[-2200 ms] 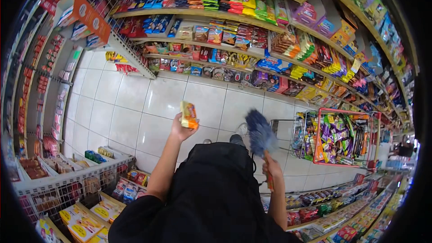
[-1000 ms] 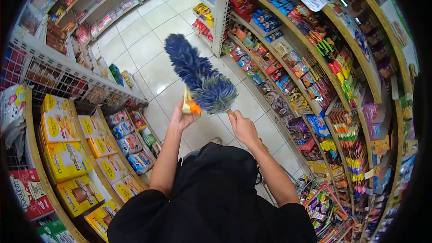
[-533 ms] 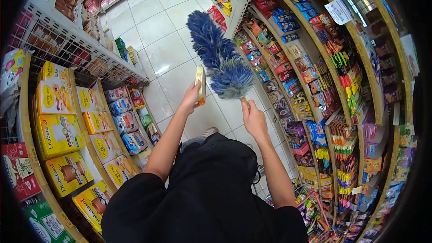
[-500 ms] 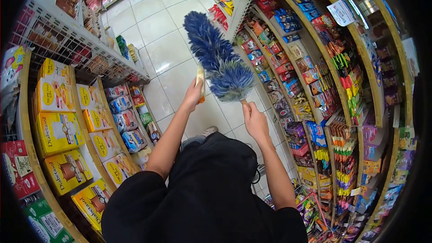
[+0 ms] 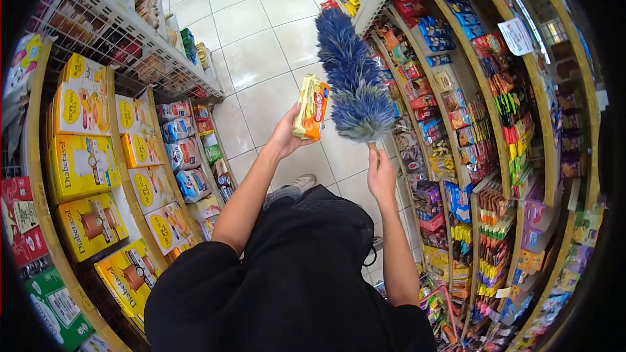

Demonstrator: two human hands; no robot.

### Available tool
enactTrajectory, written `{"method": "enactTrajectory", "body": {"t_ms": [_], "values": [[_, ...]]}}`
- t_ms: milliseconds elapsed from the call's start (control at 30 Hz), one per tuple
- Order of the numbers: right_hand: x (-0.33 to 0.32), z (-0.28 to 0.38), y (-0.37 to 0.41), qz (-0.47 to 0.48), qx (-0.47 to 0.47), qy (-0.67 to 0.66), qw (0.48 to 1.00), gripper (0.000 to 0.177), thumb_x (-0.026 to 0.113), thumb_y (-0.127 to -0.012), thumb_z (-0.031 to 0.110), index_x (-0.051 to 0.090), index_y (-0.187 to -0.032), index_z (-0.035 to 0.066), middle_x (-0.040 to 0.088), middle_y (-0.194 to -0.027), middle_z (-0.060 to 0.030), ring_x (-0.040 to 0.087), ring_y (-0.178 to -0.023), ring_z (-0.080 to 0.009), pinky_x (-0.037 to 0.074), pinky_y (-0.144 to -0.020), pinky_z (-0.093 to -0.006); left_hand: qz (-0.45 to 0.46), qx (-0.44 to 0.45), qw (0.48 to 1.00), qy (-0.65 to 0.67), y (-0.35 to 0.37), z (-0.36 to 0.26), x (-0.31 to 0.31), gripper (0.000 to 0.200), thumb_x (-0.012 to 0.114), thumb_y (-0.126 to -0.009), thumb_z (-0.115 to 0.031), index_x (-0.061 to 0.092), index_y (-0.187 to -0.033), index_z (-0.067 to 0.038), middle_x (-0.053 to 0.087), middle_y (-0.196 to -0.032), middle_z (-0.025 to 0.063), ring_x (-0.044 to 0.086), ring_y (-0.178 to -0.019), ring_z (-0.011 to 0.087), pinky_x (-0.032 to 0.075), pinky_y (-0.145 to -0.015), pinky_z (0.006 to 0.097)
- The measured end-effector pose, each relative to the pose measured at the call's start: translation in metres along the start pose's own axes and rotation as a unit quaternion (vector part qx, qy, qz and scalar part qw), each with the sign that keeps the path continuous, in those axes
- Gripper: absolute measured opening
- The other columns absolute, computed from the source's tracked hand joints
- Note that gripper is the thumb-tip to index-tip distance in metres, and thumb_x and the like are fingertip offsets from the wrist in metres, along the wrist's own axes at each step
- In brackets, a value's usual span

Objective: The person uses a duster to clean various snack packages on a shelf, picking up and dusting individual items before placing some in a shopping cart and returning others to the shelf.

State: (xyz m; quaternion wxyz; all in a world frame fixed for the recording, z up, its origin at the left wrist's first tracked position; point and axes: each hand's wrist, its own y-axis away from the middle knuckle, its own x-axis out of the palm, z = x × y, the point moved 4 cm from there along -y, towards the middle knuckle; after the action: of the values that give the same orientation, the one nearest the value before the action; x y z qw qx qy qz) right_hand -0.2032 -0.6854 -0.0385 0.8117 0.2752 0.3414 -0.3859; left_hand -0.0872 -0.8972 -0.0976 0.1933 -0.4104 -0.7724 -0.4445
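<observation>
My left hand [image 5: 287,135] is closed around the lower side of a small cream and orange snack packet [image 5: 312,108], its printed front tilted up toward me. In my right hand [image 5: 381,176] is the short handle of a fluffy feather duster [image 5: 355,78], blue with pale grey-green near the base. The duster points away from me, its head up beside the packet with a small gap between them. Both things are in the air over the tiled floor.
Shelves of yellow boxes [image 5: 85,166] stand on my left, below a white wire rack [image 5: 140,45]. Tiered shelves of snack packets [image 5: 469,137] curve along my right. A pink-rimmed basket [image 5: 438,303] sits low at the right. Pale floor tiles [image 5: 261,45] run ahead.
My left hand has turned the packet from edge-on so its front shows. The duster has swung to the right and more upright, away from the packet.
</observation>
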Motion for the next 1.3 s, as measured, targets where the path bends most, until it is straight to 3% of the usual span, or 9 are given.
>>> {"method": "enactTrajectory", "body": {"t_ms": [233,267,400,600,900,1033,1167,1200,1300], "values": [[0.001,0.032,0.021,0.061,0.006,0.075,0.995,0.027,0.040,-0.094,0.034,0.048,-0.095,0.008,0.060,-0.072,-0.0251,0.057,-0.071,-0.0450,0.041,-0.061,-0.0531,-0.040,0.031,0.998,-0.044,-0.002,-0.005,0.004,0.053,0.042,-0.091,-0.053,0.043,-0.124,-0.011,0.050,-0.087,0.0009,0.055,-0.084,0.0163,0.047,-0.082,0.0436],[0.002,0.029,0.011,0.038,0.009,0.067,0.997,0.028,0.040,-0.094,0.034,0.048,-0.095,0.007,0.060,-0.072,-0.0252,0.057,-0.072,-0.0448,0.041,-0.061,-0.0528,-0.001,0.013,0.995,-0.101,0.004,-0.005,0.000,0.060,0.049,-0.090,-0.045,0.027,-0.139,-0.019,0.046,-0.124,0.0077,0.051,-0.104,0.0199,0.045,-0.086,0.0460],[-0.005,0.010,-0.018,-0.014,0.008,-0.007,1.000,0.032,0.040,-0.094,0.035,0.051,-0.092,0.006,0.059,-0.074,-0.0251,0.057,-0.074,-0.0443,0.041,-0.062,-0.0501,0.023,0.089,0.950,-0.298,0.022,-0.014,0.012,0.067,0.067,-0.080,-0.024,0.034,-0.138,-0.011,0.053,-0.121,0.0081,0.051,-0.108,0.0170,0.044,-0.088,0.0319],[-0.013,0.014,0.012,0.033,0.016,-0.038,0.999,0.034,0.041,-0.093,0.036,0.053,-0.090,0.004,0.059,-0.075,-0.0243,0.056,-0.076,-0.0442,0.042,-0.063,-0.0468,-0.037,0.239,0.824,-0.512,-0.006,-0.008,-0.013,0.056,0.060,-0.082,-0.016,0.040,-0.135,-0.009,0.057,-0.113,0.0101,0.055,-0.104,0.0156,0.044,-0.087,0.0287],[0.012,-0.026,0.029,0.031,0.088,-0.034,0.995,0.037,0.040,-0.093,0.037,0.055,-0.090,0.004,0.059,-0.076,-0.0234,0.058,-0.076,-0.0415,0.042,-0.063,-0.0452,-0.033,0.038,0.999,-0.017,-0.003,-0.005,-0.009,0.048,0.054,-0.089,-0.025,0.035,-0.132,-0.013,0.056,-0.111,0.0062,0.059,-0.096,0.0185,0.050,-0.078,0.0403],[0.001,0.006,0.052,0.044,0.058,-0.014,0.997,0.034,0.039,-0.094,0.036,0.052,-0.092,0.004,0.060,-0.073,-0.0236,0.058,-0.073,-0.0435,0.042,-0.062,-0.0493,-0.060,0.069,0.996,0.009,-0.023,0.005,-0.010,0.043,0.051,-0.091,-0.020,0.037,-0.131,-0.012,0.057,-0.106,0.0057,0.060,-0.092,0.0170,0.050,-0.077,0.0384],[0.000,0.030,0.045,0.057,0.037,0.124,0.990,0.032,0.038,-0.094,0.035,0.051,-0.094,0.005,0.061,-0.073,-0.0239,0.057,-0.070,-0.0454,0.043,-0.062,-0.0525,-0.130,0.198,0.936,-0.261,-0.033,0.004,-0.010,0.048,0.049,-0.091,-0.011,0.034,-0.136,-0.007,0.058,-0.105,0.0048,0.057,-0.092,0.0130,0.046,-0.080,0.0273],[0.001,0.028,0.036,0.046,0.048,0.121,0.990,0.032,0.038,-0.094,0.035,0.051,-0.094,0.005,0.061,-0.073,-0.0239,0.057,-0.071,-0.0455,0.043,-0.063,-0.0527,-0.140,0.116,0.912,-0.368,-0.028,0.010,-0.013,0.050,0.048,-0.090,-0.006,0.033,-0.137,-0.004,0.057,-0.109,0.0054,0.057,-0.094,0.0128,0.046,-0.082,0.0252],[0.008,0.009,0.016,0.010,0.070,0.082,0.994,0.032,0.038,-0.094,0.034,0.052,-0.094,0.005,0.061,-0.075,-0.0239,0.057,-0.074,-0.0455,0.043,-0.065,-0.0528,-0.057,0.137,0.963,-0.227,-0.016,0.015,0.001,0.055,0.049,-0.088,-0.004,0.028,-0.140,-0.005,0.057,-0.113,0.0061,0.057,-0.095,0.0138,0.046,-0.082,0.0260]]}}
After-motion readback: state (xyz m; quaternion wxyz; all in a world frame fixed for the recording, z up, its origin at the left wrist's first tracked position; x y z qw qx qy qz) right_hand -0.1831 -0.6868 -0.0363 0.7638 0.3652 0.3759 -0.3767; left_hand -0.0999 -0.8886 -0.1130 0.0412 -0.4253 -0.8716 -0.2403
